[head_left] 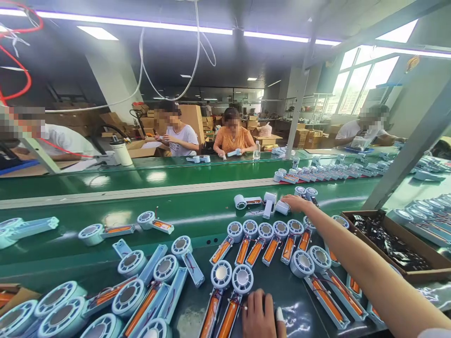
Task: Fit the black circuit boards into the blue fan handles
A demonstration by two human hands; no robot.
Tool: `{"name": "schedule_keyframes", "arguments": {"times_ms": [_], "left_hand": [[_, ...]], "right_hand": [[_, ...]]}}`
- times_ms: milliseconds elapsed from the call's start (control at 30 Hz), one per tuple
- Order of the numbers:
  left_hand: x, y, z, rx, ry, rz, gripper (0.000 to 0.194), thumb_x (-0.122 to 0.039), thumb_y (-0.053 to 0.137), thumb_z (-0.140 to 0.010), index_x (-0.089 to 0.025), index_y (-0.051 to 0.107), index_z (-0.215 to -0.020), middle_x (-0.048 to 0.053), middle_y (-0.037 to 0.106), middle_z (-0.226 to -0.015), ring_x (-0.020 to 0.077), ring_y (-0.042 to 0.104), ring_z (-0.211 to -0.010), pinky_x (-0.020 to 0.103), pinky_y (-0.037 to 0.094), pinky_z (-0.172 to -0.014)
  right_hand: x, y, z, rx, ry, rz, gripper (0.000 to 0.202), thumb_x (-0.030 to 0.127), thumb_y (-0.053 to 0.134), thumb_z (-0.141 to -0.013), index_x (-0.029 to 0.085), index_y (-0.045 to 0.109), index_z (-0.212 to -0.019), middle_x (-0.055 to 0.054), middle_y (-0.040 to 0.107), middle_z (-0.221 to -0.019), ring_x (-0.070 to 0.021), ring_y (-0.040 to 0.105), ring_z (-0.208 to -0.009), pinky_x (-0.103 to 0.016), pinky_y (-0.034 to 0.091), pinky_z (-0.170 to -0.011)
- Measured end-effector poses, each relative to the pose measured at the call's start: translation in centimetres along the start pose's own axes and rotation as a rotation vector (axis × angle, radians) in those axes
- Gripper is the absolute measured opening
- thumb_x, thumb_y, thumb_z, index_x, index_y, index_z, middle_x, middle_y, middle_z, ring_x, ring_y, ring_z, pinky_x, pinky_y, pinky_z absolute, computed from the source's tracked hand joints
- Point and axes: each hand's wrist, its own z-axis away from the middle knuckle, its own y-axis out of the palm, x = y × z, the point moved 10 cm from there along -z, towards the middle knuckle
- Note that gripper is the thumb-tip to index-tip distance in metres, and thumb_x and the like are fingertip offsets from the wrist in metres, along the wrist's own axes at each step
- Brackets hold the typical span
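Note:
My right hand (294, 203) reaches across to the green belt (197, 211), its fingers at a light blue fan unit (283, 207); how far they close round it is hard to make out. Near the bottom edge, my left hand (262, 315) lies on the dark table with its fingers extended, beside a blue fan unit (243, 279) with an orange battery in its handle. One fingertip wears a white cover. A row of similar units (265, 231) stretches between the hands and the belt. Another unit (240, 202) lies on the belt left of my right hand.
Many more units (130, 295) crowd the left side. At right is a cardboard box (398, 273) of small black parts, next to a slanted metal post (405, 155). Several people (234, 136) sit across the belt. A white cup (121, 152) and a clear bottle (257, 150) stand there.

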Motion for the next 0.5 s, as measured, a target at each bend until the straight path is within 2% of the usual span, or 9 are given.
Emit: {"name": "schedule_keyframes", "arguments": {"times_ms": [167,233,300,367,400,467,500], "left_hand": [[-0.4,-0.4,-0.1,0.031,-0.037,0.041,0.032,-0.02,0.063,-0.073,-0.023,0.07,-0.105,0.01,0.072,-0.11,0.032,0.063,-0.102,0.045,0.047,-0.087],[-0.5,-0.5,-0.1,0.044,-0.048,0.069,0.03,-0.018,0.059,-0.078,-0.022,0.068,-0.106,0.01,0.071,-0.111,0.0323,0.063,-0.103,0.045,0.046,-0.089],[-0.4,-0.7,-0.1,0.052,-0.053,0.113,0.03,-0.017,0.054,-0.083,-0.021,0.066,-0.11,0.011,0.071,-0.112,0.0322,0.063,-0.105,0.045,0.047,-0.09],[-0.1,-1.0,-0.1,0.055,-0.052,0.162,0.033,-0.02,0.047,-0.089,-0.019,0.063,-0.117,0.013,0.071,-0.112,0.0311,0.064,-0.107,0.043,0.049,-0.091],[0.1,-1.1,0.0,0.055,-0.057,0.194,0.034,-0.022,0.042,-0.092,-0.017,0.061,-0.12,0.014,0.071,-0.111,0.0298,0.065,-0.107,0.041,0.05,-0.091],[1.1,-1.2,0.2,0.052,-0.114,0.307,0.038,-0.026,0.032,-0.099,-0.015,0.056,-0.126,0.015,0.072,-0.111,0.0267,0.068,-0.105,0.037,0.053,-0.089],[1.7,-1.2,0.4,0.044,-0.163,0.38,0.039,-0.028,0.029,-0.101,-0.014,0.054,-0.128,0.016,0.072,-0.111,0.0256,0.069,-0.103,0.036,0.054,-0.087]], "right_hand": [[0.6,-3.2,2.5,-0.069,0.092,0.0,0.034,0.035,0.064,-0.098,0.017,0.06,-0.128,-0.009,0.062,-0.128,-0.0239,0.065,-0.108,-0.045,0.056,-0.09],[1.2,-4.8,4.5,-0.121,0.17,-0.021,0.034,0.036,0.064,-0.099,0.017,0.06,-0.127,-0.009,0.063,-0.126,-0.0236,0.066,-0.106,-0.045,0.057,-0.089],[2.8,-6.0,7.4,-0.179,0.248,-0.052,0.033,0.036,0.062,-0.099,0.016,0.06,-0.126,-0.009,0.064,-0.123,-0.0232,0.066,-0.103,-0.044,0.057,-0.087],[5.8,-5.8,11.2,-0.221,0.298,-0.096,0.028,0.031,0.058,-0.1,0.015,0.059,-0.123,-0.01,0.067,-0.114,-0.0227,0.068,-0.098,-0.04,0.056,-0.083],[7.8,-5.1,13.1,-0.226,0.3,-0.128,0.025,0.028,0.057,-0.099,0.015,0.058,-0.121,-0.011,0.069,-0.108,-0.0234,0.069,-0.095,-0.035,0.054,-0.079],[12.5,-2.6,16.7,-0.203,0.293,-0.19,0.02,0.023,0.062,-0.092,0.019,0.057,-0.112,-0.008,0.072,-0.1,-0.0236,0.071,-0.086,-0.029,0.051,-0.07],[14.8,-1.1,18.2,-0.197,0.281,-0.216,0.022,0.02,0.062,-0.09,0.022,0.057,-0.11,-0.007,0.072,-0.104,-0.0231,0.072,-0.09,-0.027,0.051,-0.071]]}}
